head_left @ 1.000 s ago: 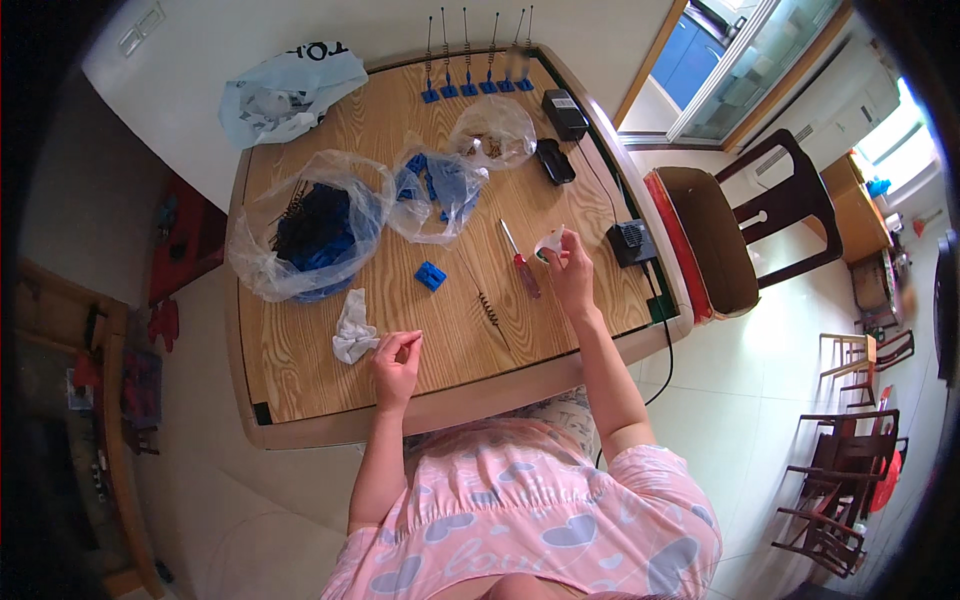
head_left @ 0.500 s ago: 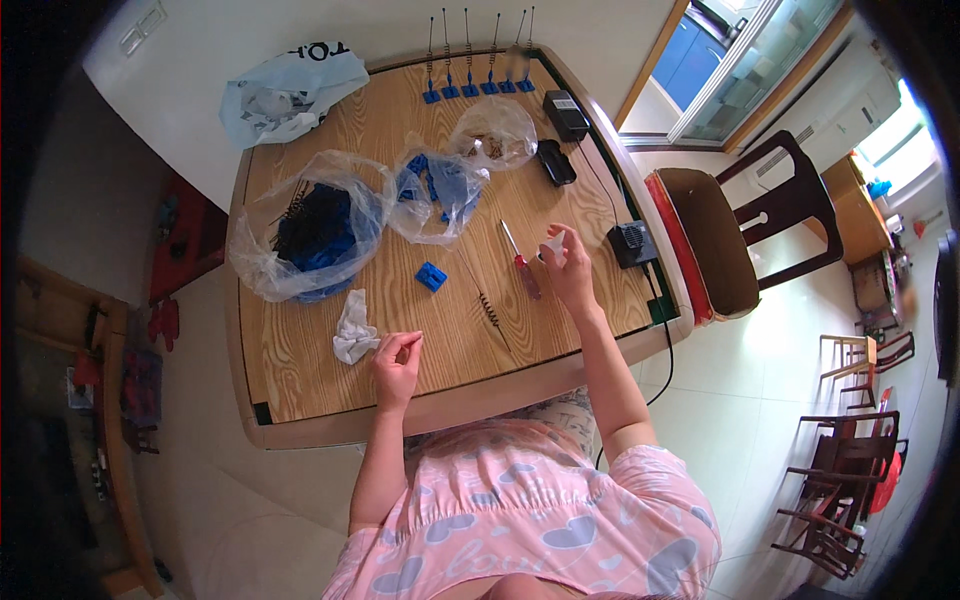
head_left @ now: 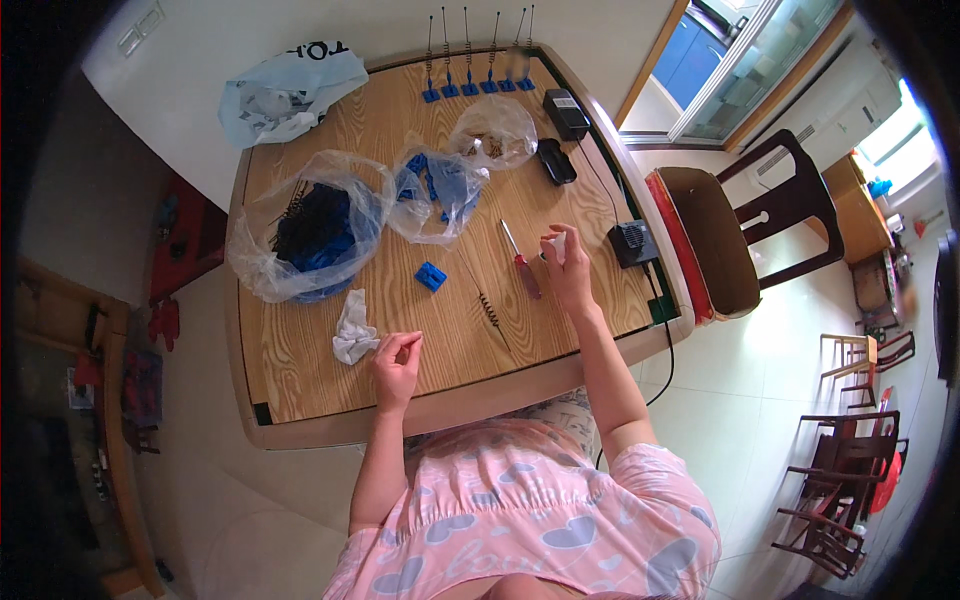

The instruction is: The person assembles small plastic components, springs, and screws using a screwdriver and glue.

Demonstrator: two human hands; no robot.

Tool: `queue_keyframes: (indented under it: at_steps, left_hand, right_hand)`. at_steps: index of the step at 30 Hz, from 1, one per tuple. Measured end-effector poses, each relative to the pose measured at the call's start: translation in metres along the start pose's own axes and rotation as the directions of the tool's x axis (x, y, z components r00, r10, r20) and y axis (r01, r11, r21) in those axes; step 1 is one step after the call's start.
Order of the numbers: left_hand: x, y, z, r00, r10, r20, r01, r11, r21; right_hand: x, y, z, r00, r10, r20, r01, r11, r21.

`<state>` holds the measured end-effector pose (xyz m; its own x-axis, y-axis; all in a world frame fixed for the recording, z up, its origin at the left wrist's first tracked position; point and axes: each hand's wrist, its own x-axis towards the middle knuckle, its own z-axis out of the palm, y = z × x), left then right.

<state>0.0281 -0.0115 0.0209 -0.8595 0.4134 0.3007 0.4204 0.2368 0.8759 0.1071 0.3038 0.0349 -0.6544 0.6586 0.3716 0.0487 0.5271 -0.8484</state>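
Note:
My right hand [head_left: 568, 272] is curled around a small whitish item [head_left: 557, 248], mostly hidden by the fingers; its kind is unclear. Just left of it lies a screwdriver [head_left: 527, 272] with a red handle, its shaft pointing to the far side. My left hand [head_left: 397, 368] is closed in a pinch over the near part of the table; whatever may be between its fingertips is too small to make out. A crumpled white cloth or tissue [head_left: 354, 328] lies beside it. Between the hands are a blue plastic block [head_left: 431, 276] and a thin dark antenna with a coil [head_left: 489, 310].
Plastic bags hold black and blue parts [head_left: 318, 225], blue pieces [head_left: 432, 190] and brownish small parts [head_left: 490, 148]. Several antennas on blue bases [head_left: 470, 88] stand at the back. Black adapters [head_left: 632, 245], a black tray [head_left: 556, 162] and a cable line the table's right side.
My right hand has turned slightly, and less of the whitish item shows between its fingers. My left hand and the things on the table have stayed put.

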Motion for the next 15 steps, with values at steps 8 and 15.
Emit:
queue_keyframes:
  at_steps: [8,15]
  left_hand:
    - [0.002,0.004,0.0,0.998,0.056,-0.013,-0.056,0.998,-0.003]
    - [0.001,-0.001,0.002,0.999,0.049,-0.005,-0.049,0.999,-0.006]
  right_hand:
    - [0.005,0.002,0.001,0.989,-0.114,-0.098,0.114,0.994,-0.003]
    - [0.008,0.005,-0.005,0.992,-0.092,-0.09,0.089,0.995,-0.039]
